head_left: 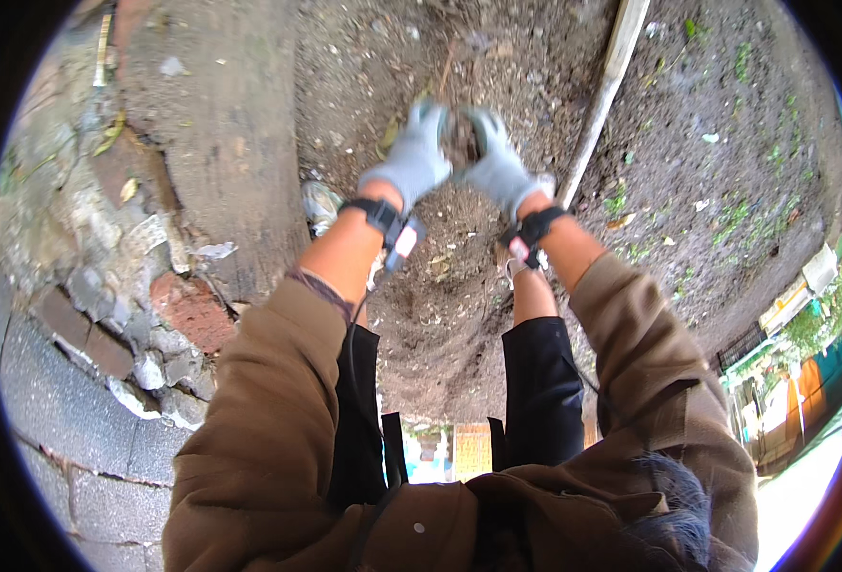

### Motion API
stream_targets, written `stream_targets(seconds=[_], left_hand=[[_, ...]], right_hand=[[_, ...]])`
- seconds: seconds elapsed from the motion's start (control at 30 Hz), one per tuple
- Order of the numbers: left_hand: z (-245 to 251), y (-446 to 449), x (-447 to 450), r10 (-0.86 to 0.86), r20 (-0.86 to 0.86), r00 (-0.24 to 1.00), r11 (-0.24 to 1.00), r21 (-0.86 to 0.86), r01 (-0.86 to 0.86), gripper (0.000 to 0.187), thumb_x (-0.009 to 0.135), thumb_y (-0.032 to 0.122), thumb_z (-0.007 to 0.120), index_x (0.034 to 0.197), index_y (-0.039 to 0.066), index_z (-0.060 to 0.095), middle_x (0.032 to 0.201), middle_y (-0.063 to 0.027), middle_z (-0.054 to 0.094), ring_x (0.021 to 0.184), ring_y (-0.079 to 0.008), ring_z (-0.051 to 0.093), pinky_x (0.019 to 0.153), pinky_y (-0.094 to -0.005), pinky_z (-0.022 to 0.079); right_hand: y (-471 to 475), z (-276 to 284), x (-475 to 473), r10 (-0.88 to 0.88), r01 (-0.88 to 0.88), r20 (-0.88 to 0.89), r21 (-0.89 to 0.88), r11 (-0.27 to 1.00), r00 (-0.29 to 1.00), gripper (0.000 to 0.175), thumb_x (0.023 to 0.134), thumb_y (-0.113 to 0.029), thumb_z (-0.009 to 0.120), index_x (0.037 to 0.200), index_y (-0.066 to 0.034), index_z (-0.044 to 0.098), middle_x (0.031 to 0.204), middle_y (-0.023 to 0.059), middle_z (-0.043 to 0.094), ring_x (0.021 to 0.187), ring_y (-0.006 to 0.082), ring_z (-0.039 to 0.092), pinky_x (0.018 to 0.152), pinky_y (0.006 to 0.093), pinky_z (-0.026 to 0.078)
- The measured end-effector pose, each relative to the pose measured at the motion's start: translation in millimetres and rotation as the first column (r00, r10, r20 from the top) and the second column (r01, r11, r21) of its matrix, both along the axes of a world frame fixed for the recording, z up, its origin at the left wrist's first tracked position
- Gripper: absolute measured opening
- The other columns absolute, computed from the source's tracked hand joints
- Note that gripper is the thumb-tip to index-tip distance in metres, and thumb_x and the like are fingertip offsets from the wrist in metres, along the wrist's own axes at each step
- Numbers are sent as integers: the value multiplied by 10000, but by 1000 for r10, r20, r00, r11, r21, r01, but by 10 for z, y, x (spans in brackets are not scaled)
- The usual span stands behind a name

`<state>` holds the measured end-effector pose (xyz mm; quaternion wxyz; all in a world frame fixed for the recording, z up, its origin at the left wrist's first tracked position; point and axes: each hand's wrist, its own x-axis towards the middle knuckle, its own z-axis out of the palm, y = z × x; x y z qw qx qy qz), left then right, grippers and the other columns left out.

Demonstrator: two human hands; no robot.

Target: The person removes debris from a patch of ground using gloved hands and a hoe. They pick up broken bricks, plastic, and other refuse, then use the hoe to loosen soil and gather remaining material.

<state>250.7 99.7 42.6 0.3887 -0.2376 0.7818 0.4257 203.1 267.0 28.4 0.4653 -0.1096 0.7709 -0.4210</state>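
My left hand (pixel 414 149) and my right hand (pixel 494 156), both in grey-white work gloves, are cupped towards each other low over bare soil (pixel 435 329). A dark brown clump of soil and debris (pixel 462 139) sits between the palms, pressed from both sides. Motion blur hides its exact make-up and the fingertips. Beyond the hands a thin reddish twig (pixel 448 68) points away from me. A yellowish leaf (pixel 390 136) lies beside my left glove. Black straps with small devices are on both wrists.
A wooden pole (pixel 603 96) slants across the ground right of my hands. To the left lie a broad flat plank (pixel 238 143), broken masonry with a red brick piece (pixel 191 311), and grey paving (pixel 70 422). My shoe (pixel 321 204) shows by the plank. Small weeds (pixel 732 222) grow at right.
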Motion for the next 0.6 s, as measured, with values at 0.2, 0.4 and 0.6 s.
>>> stream_targets(seconds=[0.2, 0.4, 0.6], left_hand=[[623, 155, 730, 115, -15, 993, 971, 213, -109, 557, 845, 197, 754, 1343, 30, 567, 1432, -252, 530, 1328, -414, 539, 1108, -434, 465], [2125, -967, -1001, 265, -130, 955, 898, 393, -196, 464, 781, 176, 875, 1191, 91, 674, 1071, -17, 750, 1007, -146, 685, 972, -348, 556], [5120, -3194, -3450, 560, -529, 637, 827, 308, -471, 1186, 818, 653, 776, 1669, 100, 162, 1627, -312, 333, 1353, -412, 548, 1155, -616, 398]], right_hand=[[199, 964, 689, -215, 223, 326, 13, 975, 921, 1116, 606, -84, 959, 1545, -27, 358, 1410, 127, 589, 1303, 232, 570, 1088, 378, 494], [-1066, 2427, -1147, 71, -28, 188, -221, 975, 980, 714, 667, -148, 903, 1300, -94, 578, 1202, 43, 674, 1116, 199, 649, 987, 357, 538], [-2789, 5000, -4343, -29, 10, -68, -253, 968, 997, 809, 851, -469, 794, 1500, -85, 500, 1538, 196, 509, 1336, 318, 545, 1065, 457, 491]])
